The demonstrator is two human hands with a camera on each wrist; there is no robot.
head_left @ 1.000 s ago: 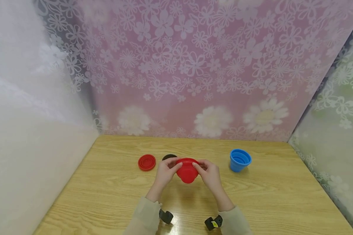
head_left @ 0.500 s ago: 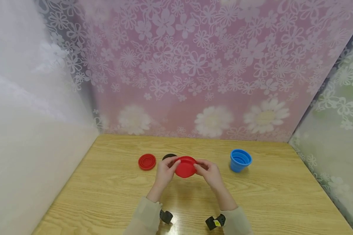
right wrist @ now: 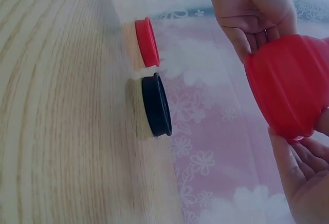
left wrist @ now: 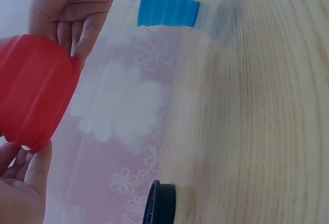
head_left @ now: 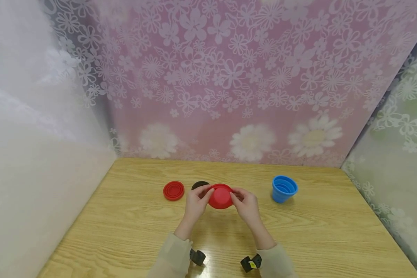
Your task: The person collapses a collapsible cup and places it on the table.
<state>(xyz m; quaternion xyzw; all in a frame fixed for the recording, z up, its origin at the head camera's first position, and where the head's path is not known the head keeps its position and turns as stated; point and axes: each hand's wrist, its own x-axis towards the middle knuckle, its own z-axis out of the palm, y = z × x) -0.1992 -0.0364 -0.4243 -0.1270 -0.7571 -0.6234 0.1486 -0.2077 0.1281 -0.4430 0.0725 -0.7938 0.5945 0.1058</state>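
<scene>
Red cup [head_left: 220,197]: above the table [head_left: 142,235], base toward the person.
Left hand [head_left: 196,199]: pinches left side of rim.
Right hand [head_left: 246,204]: pinches right side.
Black dish [right wrist: 156,105], red dish [head_left: 173,190]: side by side, apart.
Blue cup [head_left: 284,189]: upright, wood between it and table's edges.

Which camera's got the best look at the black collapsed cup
The right wrist view: there the black collapsed cup shows whole, side-on, unobstructed. In the head view the left hand hides part of it; the left wrist view's bottom edge cuts it off.
</scene>
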